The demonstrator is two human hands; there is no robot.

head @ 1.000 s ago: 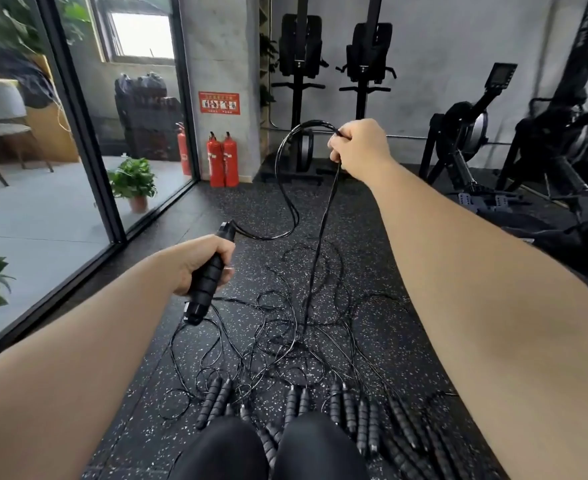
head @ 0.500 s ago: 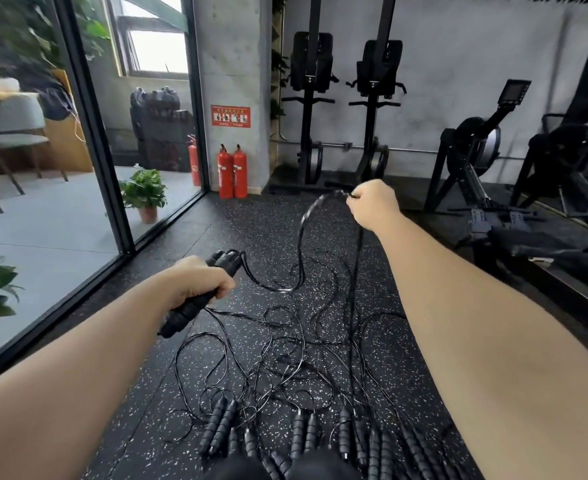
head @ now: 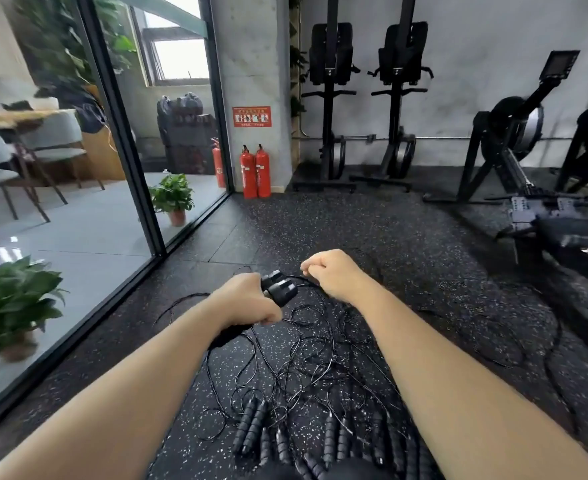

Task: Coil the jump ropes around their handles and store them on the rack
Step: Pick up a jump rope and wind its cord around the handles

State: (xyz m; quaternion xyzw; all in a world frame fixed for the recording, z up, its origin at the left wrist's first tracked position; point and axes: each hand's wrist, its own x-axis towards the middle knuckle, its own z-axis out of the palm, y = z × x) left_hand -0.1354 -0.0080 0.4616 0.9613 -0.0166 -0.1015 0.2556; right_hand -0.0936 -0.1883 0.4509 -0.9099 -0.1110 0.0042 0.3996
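Note:
My left hand (head: pixel 249 301) grips a pair of black jump-rope handles (head: pixel 278 289), their tops pointing up and right and their lower ends sticking out below my wrist. Just right of the handle tops, my right hand (head: pixel 332 271) is curled and pinches the thin black rope (head: pixel 306 279) that runs from them. Beneath both arms a tangle of black ropes (head: pixel 306 344) spreads over the speckled rubber floor. Several more black ribbed handles (head: pixel 254 426) lie in a row at the bottom of the view. No rack is in view.
A glass wall with a black frame (head: pixel 123 140) runs along the left, potted plants (head: pixel 173 195) behind it. Two red fire extinguishers (head: pixel 256 171) stand at the pillar. Upright machines (head: pixel 330 98) line the back wall; a rowing machine (head: pixel 517 161) stands at right.
My right hand has come down from chest height and in towards the handles, bringing the rope with it. My left hand has tilted the handles up and shifted right. The camera has tilted up.

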